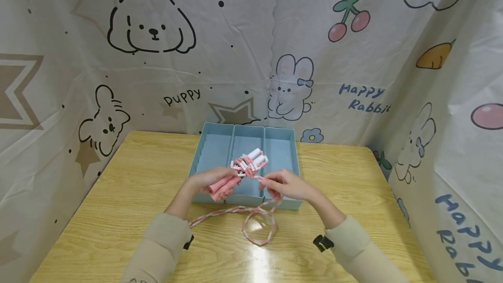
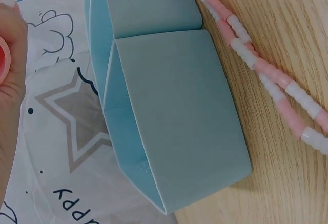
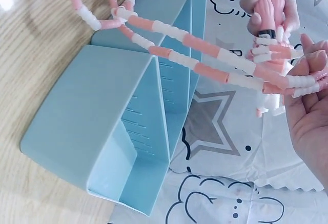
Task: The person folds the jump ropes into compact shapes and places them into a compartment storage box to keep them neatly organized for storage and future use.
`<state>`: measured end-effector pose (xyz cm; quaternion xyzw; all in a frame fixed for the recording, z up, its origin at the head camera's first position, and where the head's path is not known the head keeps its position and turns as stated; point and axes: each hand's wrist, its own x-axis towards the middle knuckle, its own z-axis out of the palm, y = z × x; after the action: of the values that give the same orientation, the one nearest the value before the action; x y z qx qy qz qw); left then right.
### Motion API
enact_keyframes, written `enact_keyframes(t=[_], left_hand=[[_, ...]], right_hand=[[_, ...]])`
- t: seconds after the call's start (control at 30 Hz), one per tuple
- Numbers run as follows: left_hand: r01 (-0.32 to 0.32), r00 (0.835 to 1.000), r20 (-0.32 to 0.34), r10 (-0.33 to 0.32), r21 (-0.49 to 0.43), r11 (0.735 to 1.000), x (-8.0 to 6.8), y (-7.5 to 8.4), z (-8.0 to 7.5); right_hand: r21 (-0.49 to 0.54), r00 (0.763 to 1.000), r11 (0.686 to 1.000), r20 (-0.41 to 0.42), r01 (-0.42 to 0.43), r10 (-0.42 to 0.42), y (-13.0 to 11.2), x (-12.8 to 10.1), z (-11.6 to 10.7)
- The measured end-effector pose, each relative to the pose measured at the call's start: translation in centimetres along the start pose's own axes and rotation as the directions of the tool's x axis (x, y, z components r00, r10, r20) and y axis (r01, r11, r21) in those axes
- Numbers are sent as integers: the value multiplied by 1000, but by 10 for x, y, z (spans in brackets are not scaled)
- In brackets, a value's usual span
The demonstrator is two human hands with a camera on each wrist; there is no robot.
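Two hands over blue trays [image 1: 280, 145]: left hand [image 1: 214, 181] grips pink handles [image 1: 223, 185]; right hand [image 1: 286, 184] pinches beaded rope [image 3: 215, 60], clearest from right wrist.

The person's left hand [image 2: 11, 80] is cut off by the left wrist view's left edge, only its palm edge showing. In the head view, fingers hide part of the pink plastic handles [image 1: 221, 185] of the pink-and-white beaded skipping rope [image 1: 257, 230]. Both sleeves run off the near edge.
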<state>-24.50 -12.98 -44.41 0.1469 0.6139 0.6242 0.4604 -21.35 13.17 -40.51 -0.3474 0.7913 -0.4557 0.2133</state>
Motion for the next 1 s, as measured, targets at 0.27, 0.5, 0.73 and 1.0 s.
enact_keyframes(t=[0.27,0.5,0.73,1.0], left_hand=[[109,992,50,-114,91,990,1,0,6],[134,982,112,-153,157,978,-1,2,11],[173,962,179,-207,187,967,0,3,17],[262,910,283,-303,173,949,2,4,24]], right_hand=[[-51,998,998,51,-26,28,-4,3,-11],[-112,997,992,56,52,-46,-5,3,-18],[-131,996,988,37,83,-78,-3,6,-23],[-130,992,984,60,118,-110,1,10,-24]])
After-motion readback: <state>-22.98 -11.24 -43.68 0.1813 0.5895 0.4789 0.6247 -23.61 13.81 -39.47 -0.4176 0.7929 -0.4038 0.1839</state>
